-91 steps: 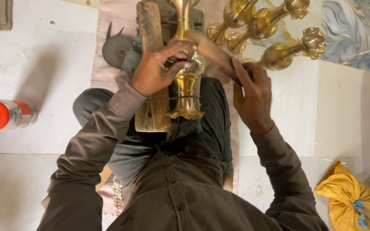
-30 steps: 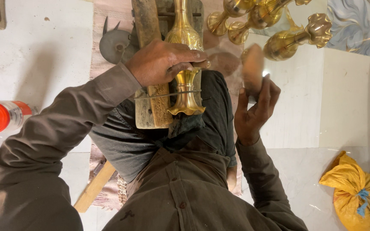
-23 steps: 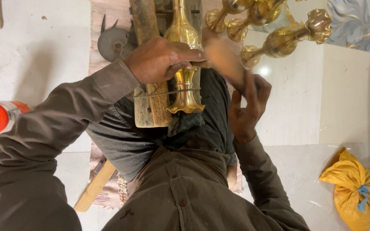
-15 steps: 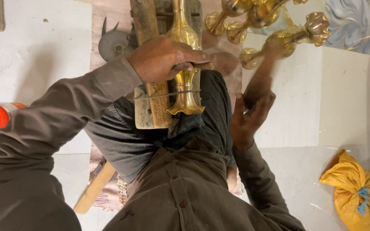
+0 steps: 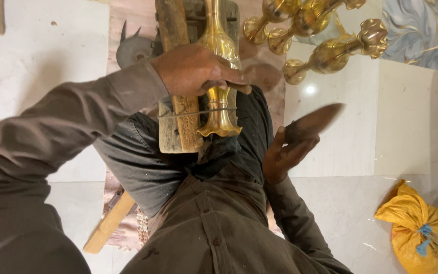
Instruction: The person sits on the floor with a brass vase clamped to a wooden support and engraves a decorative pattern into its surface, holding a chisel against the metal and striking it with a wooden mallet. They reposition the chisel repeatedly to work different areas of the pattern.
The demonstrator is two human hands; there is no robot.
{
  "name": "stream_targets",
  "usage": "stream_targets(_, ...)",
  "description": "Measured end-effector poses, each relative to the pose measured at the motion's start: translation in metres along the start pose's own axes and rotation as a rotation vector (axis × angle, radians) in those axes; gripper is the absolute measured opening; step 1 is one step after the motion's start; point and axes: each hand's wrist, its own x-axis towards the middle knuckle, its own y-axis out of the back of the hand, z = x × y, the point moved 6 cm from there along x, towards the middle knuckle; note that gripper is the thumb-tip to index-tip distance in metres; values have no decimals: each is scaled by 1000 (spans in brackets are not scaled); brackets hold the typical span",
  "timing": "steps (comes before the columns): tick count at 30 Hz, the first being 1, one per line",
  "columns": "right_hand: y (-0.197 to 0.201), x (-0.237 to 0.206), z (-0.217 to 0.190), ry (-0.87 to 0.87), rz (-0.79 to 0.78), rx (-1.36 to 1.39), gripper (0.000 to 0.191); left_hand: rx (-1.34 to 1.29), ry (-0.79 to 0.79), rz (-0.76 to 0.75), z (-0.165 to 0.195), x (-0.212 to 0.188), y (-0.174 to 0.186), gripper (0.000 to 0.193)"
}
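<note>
Looking down through the head camera: left hand (image 5: 193, 68) clamped over a brass vase (image 5: 220, 76), grip closed around its narrow waist, pinning it against a wooden block (image 5: 178, 119) laid across the lap. Flared foot of the vase pointing to 6 o'clock, just below the fingers; neck running off to 12 o'clock under the palm.

Right hand (image 5: 285, 155) at 4 o'clock from the vase, well apart from it, grip wrapped around a dark, blurred tool (image 5: 314, 122), probably a mallet or striker, kind hard to tell.

Risks, as a judgement: a swing landing off line could catch the left knuckles, so close to the brass; a loose hold could let the rounded vase roll off the block; a heavy blow could dent thin metal.

More brass vases (image 5: 330, 50) lying at 1 o'clock on the floor; yellow sack (image 5: 416, 228) at 4 o'clock.
</note>
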Motion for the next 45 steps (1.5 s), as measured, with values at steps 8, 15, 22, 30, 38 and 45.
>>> stream_targets(8,-28,1,8,-204,-504,-25,66,-92,10,88,-7,-3,11,42)
stream_targets(15,-28,17,3,-101,-525,-136,66,-44,-29,92,-3,0,14,50)
stream_targets(22,-15,20,10,-275,-280,112,62,-82,-15,35,-2,4,12,44)
stream_targets(30,-20,2,5,-239,-217,122,53,-22,-67,-41,5,12,10,48)
stream_targets(38,-17,-10,-5,-170,36,7,59,155,-7,-313,1,25,-2,51)
stream_targets(45,-30,-8,-20,-65,-23,33,53,234,48,-526,-3,33,-8,19)
